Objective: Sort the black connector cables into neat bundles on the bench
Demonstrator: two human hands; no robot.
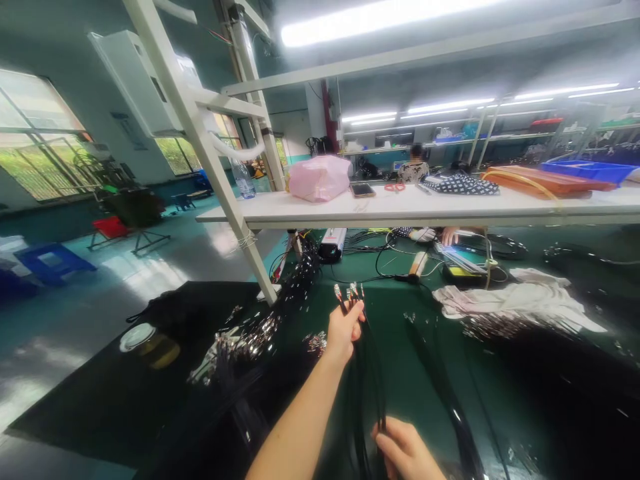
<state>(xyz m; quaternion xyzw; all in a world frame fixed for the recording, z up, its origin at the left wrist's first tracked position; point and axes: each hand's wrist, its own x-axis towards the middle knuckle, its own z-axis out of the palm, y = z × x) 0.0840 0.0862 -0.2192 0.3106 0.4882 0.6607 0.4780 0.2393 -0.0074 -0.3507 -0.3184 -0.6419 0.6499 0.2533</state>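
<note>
In the head view, my left hand (344, 328) is closed around a few black cables (367, 347) just below their ends. Shiny metal terminals and bits of red show at those ends, above my fingers. Lower down, my right hand (403, 445) pinches black cable between thumb and fingers. The cables hang between both hands over the green tabletop (400, 360). Left of my forearm lies a thick pile of black cables with silvery terminals (255, 340). Another black cable bundle (445, 393) runs along the table to the right of my hands.
A white shelf (310, 212) crosses above the table, carrying a pink bag (320, 179), a phone (363, 191) and a blue tray (590, 171). Its post (220, 167) stands at left. White cloth (515, 297) lies at right. Another person's hand (450, 235) shows beyond the shelf.
</note>
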